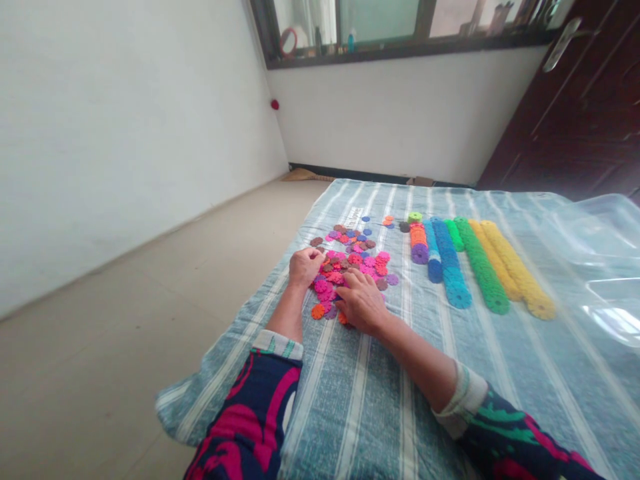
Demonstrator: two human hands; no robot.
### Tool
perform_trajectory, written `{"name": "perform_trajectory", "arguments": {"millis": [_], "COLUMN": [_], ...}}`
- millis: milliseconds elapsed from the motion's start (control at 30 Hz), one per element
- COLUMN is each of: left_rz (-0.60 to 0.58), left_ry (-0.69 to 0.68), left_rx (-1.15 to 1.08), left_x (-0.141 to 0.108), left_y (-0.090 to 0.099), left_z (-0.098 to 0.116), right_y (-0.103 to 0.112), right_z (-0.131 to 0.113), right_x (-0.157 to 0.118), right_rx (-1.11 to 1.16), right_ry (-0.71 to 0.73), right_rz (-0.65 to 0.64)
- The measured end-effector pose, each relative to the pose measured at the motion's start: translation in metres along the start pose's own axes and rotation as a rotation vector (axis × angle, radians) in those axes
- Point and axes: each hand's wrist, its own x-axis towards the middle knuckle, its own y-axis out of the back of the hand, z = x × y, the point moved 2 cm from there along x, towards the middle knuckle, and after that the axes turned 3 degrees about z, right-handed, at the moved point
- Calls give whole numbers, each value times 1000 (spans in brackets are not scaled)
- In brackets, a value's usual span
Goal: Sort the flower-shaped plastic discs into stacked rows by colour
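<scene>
Discs [370, 261]: scalloped, pink, orange, purple | left hand [305, 268]: curled, cannot tell if holding | right hand [361, 300]: spread

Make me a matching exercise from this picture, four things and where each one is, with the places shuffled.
1. right hand
2. yellow rows
3. clear plastic container
4. metal handle

A. on the dark red door
B. just right of the long green row
C. at the loose discs
D. at the cloth's far right side

Pairs: 1-C, 2-B, 3-D, 4-A
</scene>
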Motion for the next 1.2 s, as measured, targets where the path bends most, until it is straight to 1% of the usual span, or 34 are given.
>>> {"name": "perform_trajectory", "arguments": {"millis": [100, 267, 333, 400, 467, 533, 567, 667, 767, 833, 933, 1200], "left_rz": [2, 5, 7, 9, 8, 11, 13, 20, 16, 18, 26, 34], "left_ry": [3, -12, -10, -3, -1, -6, -10, -18, -14, -12, -19, -26], "left_rx": [4, -4, -10, -17, -22, -19, -16, 0, 13, 18, 16, 14], "left_x": [0, 2, 3, 3, 4, 4, 5, 6, 8, 10, 11, 11], "left_y": [0, -1, -2, -2, -2, -2, -1, -1, -1, -1, 0, 1], "left_z": [0, -3, -5, -6, -6, -6, -5, -4, -5, -6, -6, -6], "right_y": [-2, -3, 1, 10, 22, 36, 44, 66, 81, 87, 88, 79], "right_z": [2, 4, 8, 18, 35, 61, 76, 125, 168, 186, 198, 192], "right_x": [0, -1, -2, -6, -11, -20, -26, -47, -68, -77, -84, -80], "right_rx": [-1, 28, 68, 116, 152, 170, 173, 172, 168, 176, 192, 76], "right_ry": [32, 152, 166, 145, 97, 26, -12, -153, -280, -327, -333, -284], "right_rz": [43, 166, 237, 309, 359, 395, 404, 494, 543, 551, 518, 354]}}
